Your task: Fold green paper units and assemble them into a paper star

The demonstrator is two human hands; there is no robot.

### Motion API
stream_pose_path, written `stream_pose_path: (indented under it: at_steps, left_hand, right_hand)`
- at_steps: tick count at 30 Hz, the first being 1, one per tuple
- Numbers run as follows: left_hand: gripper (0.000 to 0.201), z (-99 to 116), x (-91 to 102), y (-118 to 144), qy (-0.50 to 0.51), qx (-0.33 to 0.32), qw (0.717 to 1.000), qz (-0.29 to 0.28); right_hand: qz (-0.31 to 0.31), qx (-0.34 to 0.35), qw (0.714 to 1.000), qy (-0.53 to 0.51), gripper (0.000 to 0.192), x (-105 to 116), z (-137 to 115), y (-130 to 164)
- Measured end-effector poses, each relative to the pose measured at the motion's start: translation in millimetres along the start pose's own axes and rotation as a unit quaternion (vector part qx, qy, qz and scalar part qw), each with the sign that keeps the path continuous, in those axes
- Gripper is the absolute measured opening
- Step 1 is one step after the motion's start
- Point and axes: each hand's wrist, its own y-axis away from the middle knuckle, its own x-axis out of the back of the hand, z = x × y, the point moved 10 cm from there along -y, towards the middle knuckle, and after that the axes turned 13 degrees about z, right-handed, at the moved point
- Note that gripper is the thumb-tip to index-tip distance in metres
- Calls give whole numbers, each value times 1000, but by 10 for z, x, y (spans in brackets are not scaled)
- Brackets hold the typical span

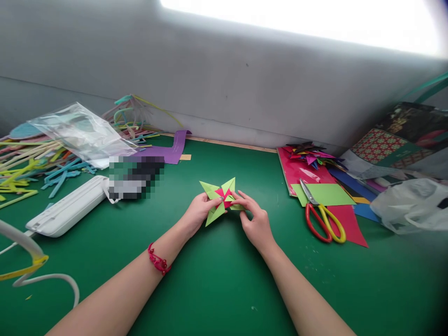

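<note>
Green-and-pink paper star (221, 198) pinched shut between left hand (196, 215) and right hand (255, 221) fingers; likely to unfold or tear if squeezed unevenly.

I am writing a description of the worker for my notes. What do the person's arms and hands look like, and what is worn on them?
Both forearms are bare, with no sleeves in view and no gloves. The left hand has a red bracelet of knotted cord around its wrist. The right hand and its wrist show no jewellery or watch.
</note>
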Motion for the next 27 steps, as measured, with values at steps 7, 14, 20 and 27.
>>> stream_pose_path:
  at_steps: [7,14,20,27]
  left_hand:
    - [40,82,127,-37,-43,-41,996,61]
    - [42,60,90,-49,-82,-37,996,27]
    - [41,71,81,-54,-86,-46,995,18]
    - [43,48,27,-3,-97,-49,994,10]
  right_hand:
    - [90,-19,996,11,28,298,16,-86]
    - [46,38,997,49,24,217,-104,-132]
    - [-19,68,997,41,11,42,-127,-70]
    - [53,21,998,17,3,132,-70,-67]
